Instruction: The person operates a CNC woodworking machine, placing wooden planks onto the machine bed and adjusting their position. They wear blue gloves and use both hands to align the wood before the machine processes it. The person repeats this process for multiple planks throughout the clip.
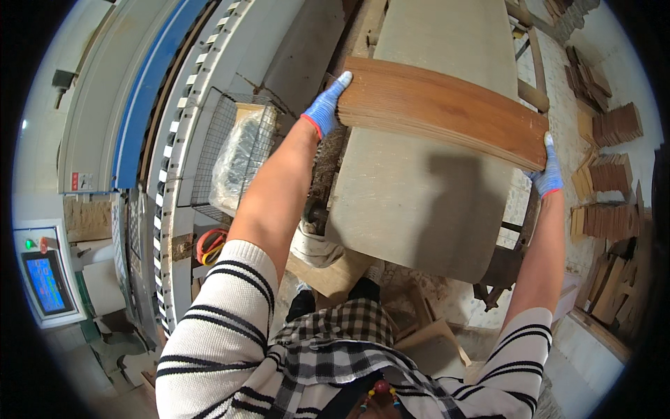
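A stack of long reddish-brown wooden boards (447,108) lies crosswise over a grey conveyor belt (398,202), its layered long edge toward me. My left hand (328,105), in a blue glove with a pale thumb tip, is closed on the stack's left end, thumb on top. At the right end, my right hand (548,171) wears a matching glove and grips the boards, thumb up along the end. The fingers of both hands are mostly hidden behind or under the boards. Whether the stack rests on the belt or is held just above it, I cannot tell.
Along the left runs a large machine with a blue stripe (150,91). A wire basket (209,153) with a plastic-wrapped package hangs on its side. A control panel with a lit screen (47,281) is at far left. Brown board stacks (611,171) stand on the right.
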A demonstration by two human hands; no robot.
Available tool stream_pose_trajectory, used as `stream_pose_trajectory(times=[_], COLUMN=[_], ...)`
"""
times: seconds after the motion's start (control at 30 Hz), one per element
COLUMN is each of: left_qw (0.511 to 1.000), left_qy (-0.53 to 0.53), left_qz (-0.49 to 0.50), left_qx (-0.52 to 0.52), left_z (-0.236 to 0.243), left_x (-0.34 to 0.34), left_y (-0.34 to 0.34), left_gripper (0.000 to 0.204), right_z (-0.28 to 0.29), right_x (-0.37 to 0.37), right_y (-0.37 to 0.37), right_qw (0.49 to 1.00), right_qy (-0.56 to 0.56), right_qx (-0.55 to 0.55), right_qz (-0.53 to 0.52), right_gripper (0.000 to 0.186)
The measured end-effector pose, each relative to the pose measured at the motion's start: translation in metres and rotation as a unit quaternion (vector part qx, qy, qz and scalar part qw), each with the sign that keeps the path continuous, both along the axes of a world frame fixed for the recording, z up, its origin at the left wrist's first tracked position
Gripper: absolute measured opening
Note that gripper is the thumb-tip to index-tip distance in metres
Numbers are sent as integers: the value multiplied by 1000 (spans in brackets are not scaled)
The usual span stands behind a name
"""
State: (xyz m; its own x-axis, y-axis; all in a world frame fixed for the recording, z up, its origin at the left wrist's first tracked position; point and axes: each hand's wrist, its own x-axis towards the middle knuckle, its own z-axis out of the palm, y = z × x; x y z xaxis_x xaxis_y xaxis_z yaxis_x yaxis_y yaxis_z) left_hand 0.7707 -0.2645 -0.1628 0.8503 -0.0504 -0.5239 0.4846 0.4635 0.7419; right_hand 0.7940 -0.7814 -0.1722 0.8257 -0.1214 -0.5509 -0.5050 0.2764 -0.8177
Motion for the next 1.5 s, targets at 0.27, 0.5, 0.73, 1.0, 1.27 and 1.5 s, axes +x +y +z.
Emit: stream_pose_trajectory(times=[0.27,0.5,0.73,1.0,1.27,1.5], left_qw=[1000,979,968,876,721,664], left_qy=[15,57,88,10,-72,-87], left_qz=[-3,52,160,406,688,742], left_qx=[21,186,175,260,42,-3], left_z=[2,90,170,269,294,270], left_x=[-125,-326,-487,-653,-794,-841], left_y=[-4,-35,23,137,266,365], left_gripper=[85,93,80,75,68,72], right_z=[13,46,66,192,322,328], right_x=[-76,-215,-300,-290,-342,-364], right_y=[-5,-20,55,337,646,863], right_qw=[997,989,966,900,789,732], right_qy=[25,51,101,-40,-138,-116], right_qx=[56,84,141,131,111,128], right_qz=[46,110,193,415,588,659], right_gripper=[74,64,76,67,56,53])
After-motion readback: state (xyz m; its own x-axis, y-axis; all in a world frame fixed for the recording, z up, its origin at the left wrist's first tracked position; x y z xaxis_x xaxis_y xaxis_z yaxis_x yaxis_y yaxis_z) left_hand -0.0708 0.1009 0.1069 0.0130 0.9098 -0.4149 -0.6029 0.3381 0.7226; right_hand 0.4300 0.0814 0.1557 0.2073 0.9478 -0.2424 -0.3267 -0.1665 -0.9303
